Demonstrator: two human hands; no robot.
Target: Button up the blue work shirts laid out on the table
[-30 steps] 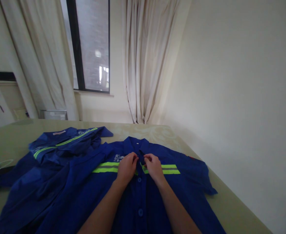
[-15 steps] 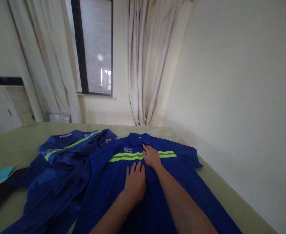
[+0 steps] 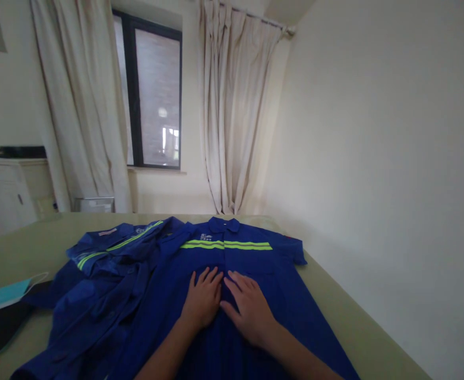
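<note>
Spread out along the right edge of the tabletop (image 3: 21, 253), collar toward the far edge: a blue shirt (image 3: 239, 258) with yellow-green stripes. Laid palm down on its front, fingers slightly parted, gripping nothing: the left hand (image 3: 203, 298). Just beside, also palm down, thumb held apart, likewise gripping nothing: the right hand (image 3: 249, 306). Crumpled against the shirt, farther left: a second blue garment (image 3: 101, 295). Toward the left edge: a face mask (image 3: 4, 296) on a dark flat object (image 3: 2, 332).
</note>
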